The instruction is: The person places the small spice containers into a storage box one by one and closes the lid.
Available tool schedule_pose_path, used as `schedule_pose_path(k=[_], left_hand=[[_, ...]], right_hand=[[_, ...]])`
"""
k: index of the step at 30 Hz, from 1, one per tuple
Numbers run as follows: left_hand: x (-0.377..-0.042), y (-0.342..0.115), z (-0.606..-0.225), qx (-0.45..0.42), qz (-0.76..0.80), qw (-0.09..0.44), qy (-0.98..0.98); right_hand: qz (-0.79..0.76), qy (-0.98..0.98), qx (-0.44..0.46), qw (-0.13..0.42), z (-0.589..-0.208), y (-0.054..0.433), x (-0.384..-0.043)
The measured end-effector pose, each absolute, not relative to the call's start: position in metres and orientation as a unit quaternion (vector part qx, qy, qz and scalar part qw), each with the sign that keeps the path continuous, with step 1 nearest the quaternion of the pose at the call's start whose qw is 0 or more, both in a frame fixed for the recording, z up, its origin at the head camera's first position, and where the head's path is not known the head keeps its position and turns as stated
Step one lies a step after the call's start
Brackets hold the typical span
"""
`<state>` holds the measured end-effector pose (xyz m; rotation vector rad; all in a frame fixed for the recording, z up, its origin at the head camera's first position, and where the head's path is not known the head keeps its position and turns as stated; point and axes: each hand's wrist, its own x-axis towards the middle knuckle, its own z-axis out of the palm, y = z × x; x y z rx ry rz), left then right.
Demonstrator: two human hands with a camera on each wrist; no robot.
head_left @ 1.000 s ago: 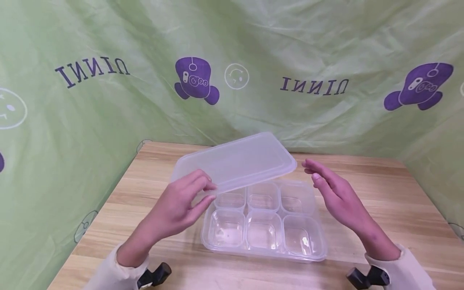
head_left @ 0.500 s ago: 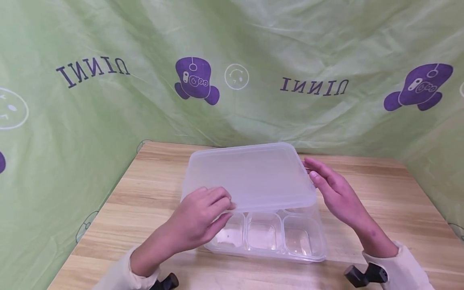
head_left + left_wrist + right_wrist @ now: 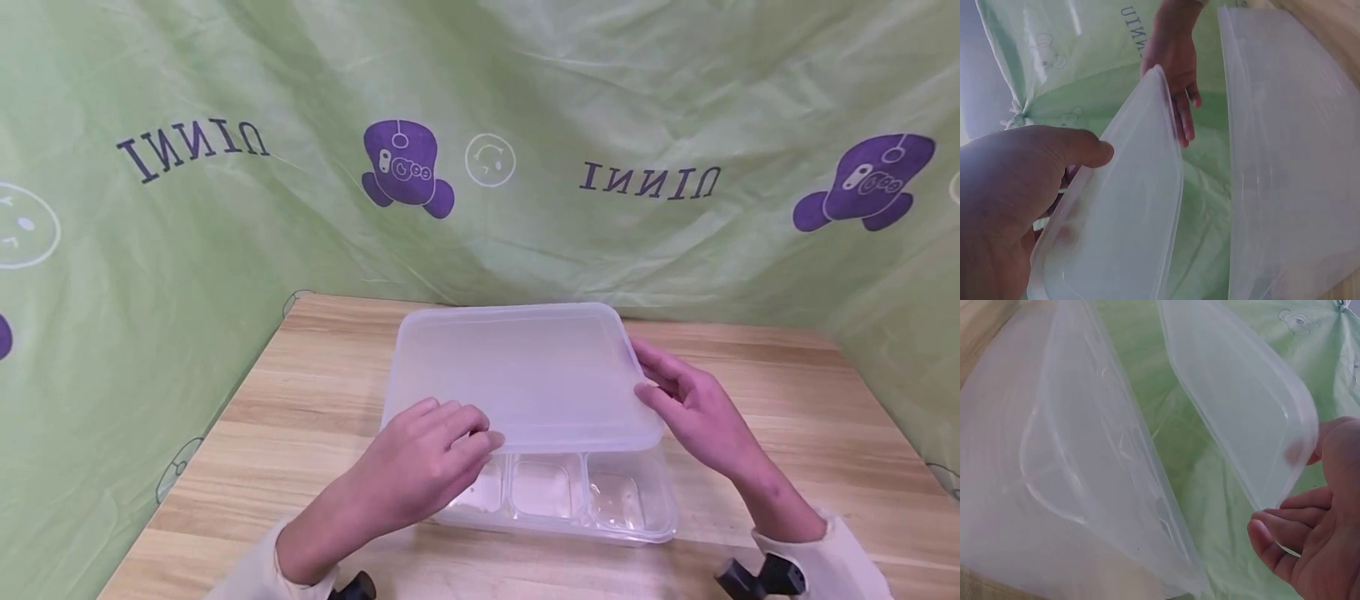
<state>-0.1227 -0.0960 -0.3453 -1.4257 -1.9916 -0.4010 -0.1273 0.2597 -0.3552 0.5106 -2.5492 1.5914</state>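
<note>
A translucent plastic lid (image 3: pixel 517 375) is tilted over the clear compartment box (image 3: pixel 558 529), apart from it along the near side. My left hand (image 3: pixel 420 467) pinches the lid's near left edge, its thumb (image 3: pixel 1088 149) on the face toward the box. At the lid's right edge my right hand (image 3: pixel 693 417) holds on, its thumb on top and its fingers (image 3: pixel 1294 522) at the underside. Three front compartments show below the lid. The back ones are hidden under it.
The box stands on a light wooden table (image 3: pixel 300 400). A green printed curtain (image 3: pixel 525 242) rises behind the table and along its sides. Black wrist mounts (image 3: pixel 757 577) sit below both hands.
My left hand has brought the lid toward me and to the right, lowering it over the box. My right hand, at first apart from the lid, has taken its right edge.
</note>
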Motion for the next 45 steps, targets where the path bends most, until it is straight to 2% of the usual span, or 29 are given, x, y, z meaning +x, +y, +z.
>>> schedule_pose_path(k=[13, 15, 18, 26, 29, 31, 38, 45], left_hand=[[-0.141, -0.107, -0.339, -0.525, -0.093, 0.512, -0.673], [-0.143, -0.109, -0.338, -0.529, -0.086, 0.524, -0.662], [-0.144, -0.112, -0.338, -0.532, -0.102, 0.515, -0.664], [-0.155, -0.13, -0.34, -0.496, -0.183, 0.471, -0.706], [-0.159, -0.135, -0.345, -0.479, -0.21, 0.437, -0.732], [-0.161, -0.138, -0.349, -0.463, -0.228, 0.396, -0.759], [-0.164, -0.148, -0.368, -0.399, -0.279, 0.208, -0.848], [-0.165, -0.149, -0.381, -0.361, -0.365, 0.104, -0.852]], right_hand=[[0.537, -0.824, 0.178, 0.034, -0.358, 0.269, -0.116], [0.537, -0.825, 0.177, 0.032, -0.357, 0.269, -0.116], [0.529, -0.831, 0.168, 0.034, -0.355, 0.27, -0.114], [0.507, -0.849, 0.144, 0.043, -0.351, 0.274, -0.111], [0.505, -0.851, 0.137, 0.04, -0.352, 0.276, -0.109], [0.504, -0.852, 0.135, 0.04, -0.353, 0.278, -0.108], [0.512, -0.847, 0.138, 0.046, -0.356, 0.279, -0.107], [0.516, -0.845, 0.136, 0.043, -0.358, 0.275, -0.105]])
